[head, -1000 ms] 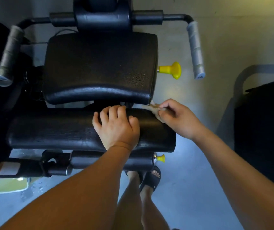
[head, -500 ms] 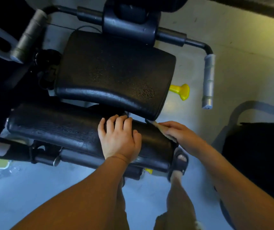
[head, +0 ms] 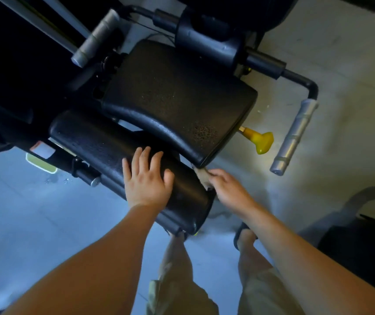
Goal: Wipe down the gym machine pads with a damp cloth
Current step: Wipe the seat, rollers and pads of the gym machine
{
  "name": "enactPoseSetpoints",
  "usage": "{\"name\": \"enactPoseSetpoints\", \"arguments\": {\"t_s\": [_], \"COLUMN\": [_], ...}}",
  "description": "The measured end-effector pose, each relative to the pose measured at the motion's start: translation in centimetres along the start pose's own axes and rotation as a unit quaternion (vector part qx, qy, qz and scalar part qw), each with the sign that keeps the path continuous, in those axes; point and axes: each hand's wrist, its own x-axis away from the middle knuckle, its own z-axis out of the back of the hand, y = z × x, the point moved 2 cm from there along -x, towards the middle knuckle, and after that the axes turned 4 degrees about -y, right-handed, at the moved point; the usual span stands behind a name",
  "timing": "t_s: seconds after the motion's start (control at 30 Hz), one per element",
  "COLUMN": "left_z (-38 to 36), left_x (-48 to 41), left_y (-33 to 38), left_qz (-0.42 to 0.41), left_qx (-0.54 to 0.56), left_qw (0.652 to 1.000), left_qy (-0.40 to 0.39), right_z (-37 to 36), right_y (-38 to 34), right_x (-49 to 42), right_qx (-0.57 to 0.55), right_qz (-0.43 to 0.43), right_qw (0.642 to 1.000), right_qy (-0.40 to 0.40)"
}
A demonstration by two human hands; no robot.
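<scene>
Beige cloth (head: 201,176) pinched in right hand (head: 229,189), against roller pad (head: 113,151) end just beyond its fingertips. Left hand (head: 146,180) flat, fingers spread, bracing alongside. Best: firm overlapping strokes toward that brace.

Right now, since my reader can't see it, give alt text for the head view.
Seen from above, a person's left hand rests flat on a black roller pad while the right hand grips a cloth at its end.
</scene>
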Motion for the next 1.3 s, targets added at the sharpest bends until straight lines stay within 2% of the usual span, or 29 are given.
{"name": "enactPoseSetpoints", "arguments": {"t_s": [0.07,0.13,0.27,0.33,0.47,0.67,0.87,0.97,1.03,1.17,1.3], "left_z": [-0.4,-0.7,-1.5,-1.9,-2.0,-1.9,-2.0,-2.1,-2.0,-1.9,-2.0], "left_x": [0.8,0.9,0.7,0.7,0.5,0.5,0.6,0.7,0.8,0.7,0.7], "left_y": [1.0,1.7,1.6,1.5,1.6,1.6,1.4,1.2,1.2,1.2,1.0], "left_qz": [0.075,0.099,0.096,0.093,0.091,0.088,0.080,0.081,0.080,0.082,0.080], "left_qx": [0.042,0.061,0.051,0.043,0.045,0.049,0.056,0.058,0.060,0.065,0.079], "left_qw": [0.996,0.993,0.991,0.991,0.990,0.989,0.989,0.989,0.990,0.990,0.988], "left_qy": [0.005,0.028,0.082,0.092,0.102,0.104,0.109,0.106,0.096,0.099,0.102], "right_z": [0.5,0.6,-0.6,-1.2,-0.9,-0.2,-2.5,-2.5,-2.1,-1.8,-3.1], "right_y": [0.9,2.1,2.2,0.8,-0.8,-0.3,-2.0,-2.2,-2.4,-2.8,-4.1], "right_x": [0.8,0.4,-1.6,-2.6,-3.4,-0.3,-2.4,-1.6,0.1,1.8,-0.6], "right_qx": [0.013,0.005,-0.068,-0.048,0.046,0.191,0.253,0.230,0.226,0.273,0.307], "right_qz": [0.027,0.056,0.052,0.058,0.043,0.128,0.076,0.072,0.096,0.164,0.219], "right_qw": [0.999,0.998,0.992,0.988,0.987,0.966,0.956,0.966,0.967,0.948,0.925], "right_qy": [0.035,0.032,-0.091,-0.133,-0.150,-0.118,-0.124,-0.098,-0.068,0.002,-0.039]}}
